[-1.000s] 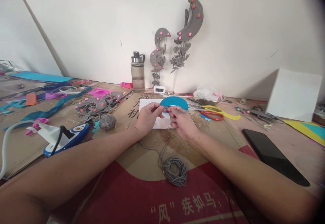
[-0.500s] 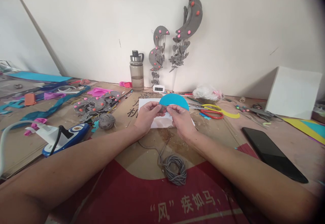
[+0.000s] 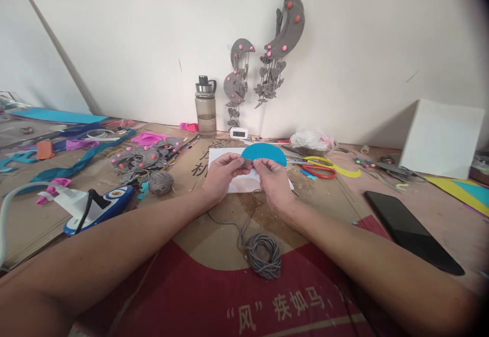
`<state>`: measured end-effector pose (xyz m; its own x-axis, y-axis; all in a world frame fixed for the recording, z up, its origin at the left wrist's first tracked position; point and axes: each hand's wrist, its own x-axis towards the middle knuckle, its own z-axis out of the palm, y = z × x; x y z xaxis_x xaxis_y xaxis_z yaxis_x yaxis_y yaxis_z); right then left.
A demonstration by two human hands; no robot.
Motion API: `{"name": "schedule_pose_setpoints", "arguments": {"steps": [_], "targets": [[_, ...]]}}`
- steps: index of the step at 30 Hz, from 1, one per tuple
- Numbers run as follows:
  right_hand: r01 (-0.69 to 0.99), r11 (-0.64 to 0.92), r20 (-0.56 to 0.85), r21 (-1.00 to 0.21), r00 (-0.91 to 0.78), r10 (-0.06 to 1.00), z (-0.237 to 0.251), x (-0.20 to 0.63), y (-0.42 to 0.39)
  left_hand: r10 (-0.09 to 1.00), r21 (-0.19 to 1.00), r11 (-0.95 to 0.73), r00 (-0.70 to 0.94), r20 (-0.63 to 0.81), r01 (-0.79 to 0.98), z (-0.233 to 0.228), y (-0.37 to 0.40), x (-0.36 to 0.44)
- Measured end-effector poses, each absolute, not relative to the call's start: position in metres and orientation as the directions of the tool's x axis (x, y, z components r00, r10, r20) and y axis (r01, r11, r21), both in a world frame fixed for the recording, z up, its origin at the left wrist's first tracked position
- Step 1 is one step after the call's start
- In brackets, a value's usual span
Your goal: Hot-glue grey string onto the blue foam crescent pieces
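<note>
Hands pinching a grey cord end against a blue foam half-disc, centre of the frame.

The left hand (image 3: 221,174) and right hand (image 3: 273,179) meet fingertip to fingertip, fingers clenched on a small grey piece of cord (image 3: 247,162) at the lower edge of the blue foam half-disc (image 3: 264,153), just above a white paper sheet (image 3: 239,184) on the worktop (image 3: 344,199). The cord trails down to a grey coil (image 3: 263,255) at lower centre. The step looks like fixing or knotting the cord to the disc; next likely calls for a steady pinch while drawing it tight.
</note>
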<state>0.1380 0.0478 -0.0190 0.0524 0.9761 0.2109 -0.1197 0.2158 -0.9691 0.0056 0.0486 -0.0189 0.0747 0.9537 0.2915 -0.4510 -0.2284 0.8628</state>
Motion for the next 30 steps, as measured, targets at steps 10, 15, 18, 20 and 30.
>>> {"name": "schedule_pose_setpoints", "arguments": {"steps": [10, 15, 18, 20, 30], "targets": [[-0.110, 0.200, 0.198, -0.974, 0.030, 0.980, -0.014, 0.137, 0.044, 0.958, 0.854, -0.143, 0.149, 0.247, -0.499, -0.018, 0.049, 0.003], [-0.105, 0.170, 0.169, -0.980, 0.022, 0.985, -0.012, 0.137, 0.044, 0.952, 0.866, -0.035, 0.248, 0.181, -0.499, -0.018, 0.053, -0.001], [-0.072, 0.192, 0.191, -0.979, 0.016, 0.981, -0.014, 0.138, 0.043, 0.948, 0.864, 0.036, 0.291, 0.130, -0.502, -0.018, 0.055, -0.003], [-0.035, 0.238, 0.238, -0.971, -0.005, 0.971, -0.015, 0.139, 0.043, 0.948, 0.860, 0.040, 0.290, 0.128, -0.509, -0.019, 0.055, -0.002], [0.006, 0.335, 0.334, -0.942, -0.059, 0.941, -0.012, 0.140, 0.040, 0.960, 0.914, -0.189, 0.127, 0.249, -0.360, -0.016, 0.045, 0.007]]}}
